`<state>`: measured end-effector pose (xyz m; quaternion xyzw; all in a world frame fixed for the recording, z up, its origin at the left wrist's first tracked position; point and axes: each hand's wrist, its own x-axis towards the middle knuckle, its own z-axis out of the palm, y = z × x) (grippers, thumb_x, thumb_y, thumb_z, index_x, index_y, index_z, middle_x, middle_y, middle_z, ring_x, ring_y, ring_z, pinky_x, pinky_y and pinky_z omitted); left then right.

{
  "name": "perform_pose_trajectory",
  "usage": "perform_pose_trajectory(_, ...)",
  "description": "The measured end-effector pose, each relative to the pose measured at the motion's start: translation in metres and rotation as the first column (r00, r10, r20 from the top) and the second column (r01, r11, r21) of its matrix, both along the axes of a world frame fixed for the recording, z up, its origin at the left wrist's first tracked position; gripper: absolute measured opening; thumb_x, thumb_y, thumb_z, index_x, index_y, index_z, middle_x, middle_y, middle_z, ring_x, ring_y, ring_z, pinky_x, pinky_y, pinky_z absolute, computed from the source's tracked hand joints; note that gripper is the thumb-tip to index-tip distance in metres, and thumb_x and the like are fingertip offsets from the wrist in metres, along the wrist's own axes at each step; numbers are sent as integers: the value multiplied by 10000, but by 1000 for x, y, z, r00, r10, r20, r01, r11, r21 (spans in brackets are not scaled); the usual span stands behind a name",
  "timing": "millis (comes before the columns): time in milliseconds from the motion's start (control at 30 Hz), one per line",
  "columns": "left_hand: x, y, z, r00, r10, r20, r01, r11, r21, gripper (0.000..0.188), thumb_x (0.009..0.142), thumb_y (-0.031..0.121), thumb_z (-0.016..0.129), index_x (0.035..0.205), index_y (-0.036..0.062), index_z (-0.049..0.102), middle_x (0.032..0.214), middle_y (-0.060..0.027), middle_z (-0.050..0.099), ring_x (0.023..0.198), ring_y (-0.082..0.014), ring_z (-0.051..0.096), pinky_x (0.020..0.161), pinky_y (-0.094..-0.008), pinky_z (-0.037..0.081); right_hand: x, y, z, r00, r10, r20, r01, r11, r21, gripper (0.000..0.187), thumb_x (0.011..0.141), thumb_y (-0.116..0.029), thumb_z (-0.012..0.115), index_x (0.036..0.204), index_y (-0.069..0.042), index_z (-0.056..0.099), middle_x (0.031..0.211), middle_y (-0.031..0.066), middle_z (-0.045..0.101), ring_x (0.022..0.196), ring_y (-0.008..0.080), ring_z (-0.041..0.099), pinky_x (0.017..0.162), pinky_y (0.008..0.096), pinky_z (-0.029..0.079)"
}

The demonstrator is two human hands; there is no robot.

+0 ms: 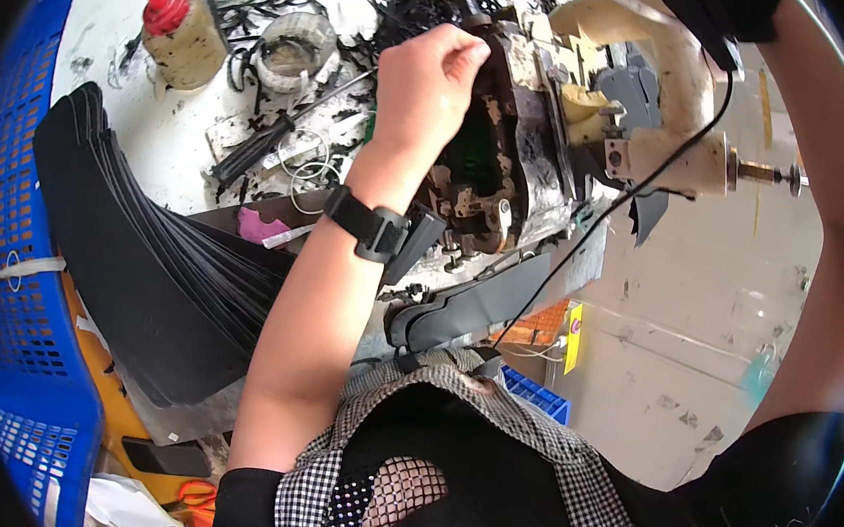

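My left hand (pixel 427 88) is closed, fingertips pinched together, over the near side of a worn cream-and-metal bench machine (pixel 545 124). Whatever is between those fingers, if anything, is too small or hidden to make out. Below the hand, the machine's dark cavity (pixel 477 153) lies exposed, with greasy metal parts around it. My right arm (pixel 838 149) is raised along the right side, and its hand is out of the picture beyond a black wrist strap (pixel 735 15). Dark flat cut pieces (pixel 474 303) lie at the machine's front edge.
A fanned stack of black strips (pixel 141 259) covers the table's left. Behind it are a red-capped bottle (pixel 185 42), a clear jar (pixel 295 52), a black-handled screwdriver (pixel 256 149) and dark scraps. A blue basket (pixel 18 228) borders the left; a black cable (pixel 629 196) hangs across the machine.
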<state>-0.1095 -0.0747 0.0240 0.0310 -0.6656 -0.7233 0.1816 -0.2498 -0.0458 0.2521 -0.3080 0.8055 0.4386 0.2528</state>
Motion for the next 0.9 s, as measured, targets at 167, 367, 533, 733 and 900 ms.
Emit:
perform_pose_trajectory(167,-6,-3,11,941,-271,204,152,873,463,252,864,200,670,952,-35,641,831,-93,664,683,-122,620,585,-226,525,4,26,9,998,-37,-53,33,997,-68,536,876,-469,530,882,49,665,776,223,658,715,344,632,665,420,484)
perform_pose_trajectory(367,-8,-9,18,889,-344,301,195,882,430,285,852,171,678,1018,-44,590,863,-98,644,734,-127,610,626,-225,521,11,41,13,992,-37,-123,15,984,-175,531,879,-461,526,879,52,664,761,216,654,699,331,629,655,413,483)
perform_pose_trajectory(533,-4,-2,19,887,-364,284,223,876,428,309,847,158,680,1066,-19,554,916,-89,634,768,-124,601,666,-231,501,16,47,22,980,-31,-197,-20,967,-253,527,882,-455,523,877,54,663,748,209,651,686,319,626,646,408,483)
perform_pose_trajectory(733,0,-8,16,883,-361,299,229,889,397,337,835,179,699,1083,-1,559,917,-68,625,764,-104,588,640,-222,489,26,31,42,954,8,-298,-122,923,-366,523,886,-447,520,874,56,662,733,202,647,669,306,622,635,401,482)
perform_pose_trajectory(900,10,7,7,953,-249,174,177,920,348,399,851,163,683,1135,-77,536,928,-114,632,744,-133,622,650,-241,528,39,34,74,914,-1,-406,-197,873,-446,519,889,-441,517,872,58,661,720,196,644,656,294,619,627,396,481)
